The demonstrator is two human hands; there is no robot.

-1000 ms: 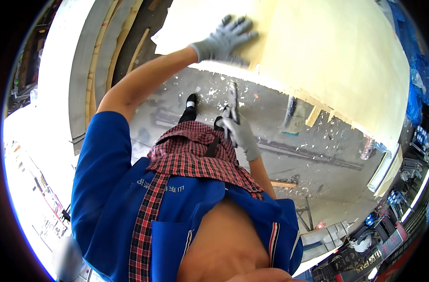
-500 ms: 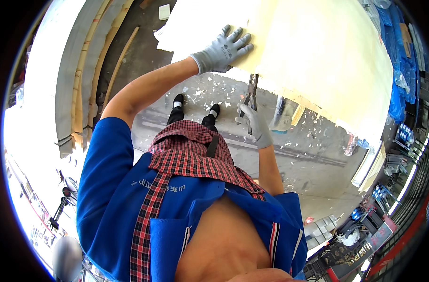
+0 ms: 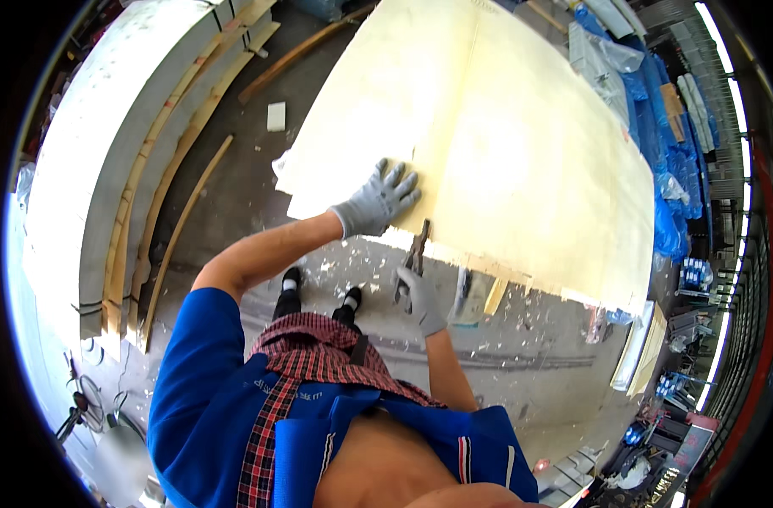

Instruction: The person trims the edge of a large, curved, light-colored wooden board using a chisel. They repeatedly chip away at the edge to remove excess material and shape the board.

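Note:
A large stack-like pale yellow board [image 3: 522, 161] lies in front of me, its ragged near edge facing me. My left hand [image 3: 378, 201], in a grey glove, rests flat on the board by that edge with its fingers spread. In my gloved right hand [image 3: 422, 303] I hold dark metal pliers [image 3: 416, 254] by the handles. The jaws of the pliers reach the board's near edge, just right of my left hand. Whether they pinch any material cannot be made out.
Pale scraps litter the grey floor [image 3: 522, 398] below the board. A tall stack of long panels [image 3: 107, 169] stands at the left, with a thin wooden strip [image 3: 187, 220] beside it. Blue plastic sheeting [image 3: 674, 195] covers things at the right. A small wood piece [image 3: 495, 296] sticks out under the board's edge.
The view has tilted, so more of the board's far part shows and both hands sit lower in the picture. The left hand stays on the board and the right keeps the pliers at its edge.

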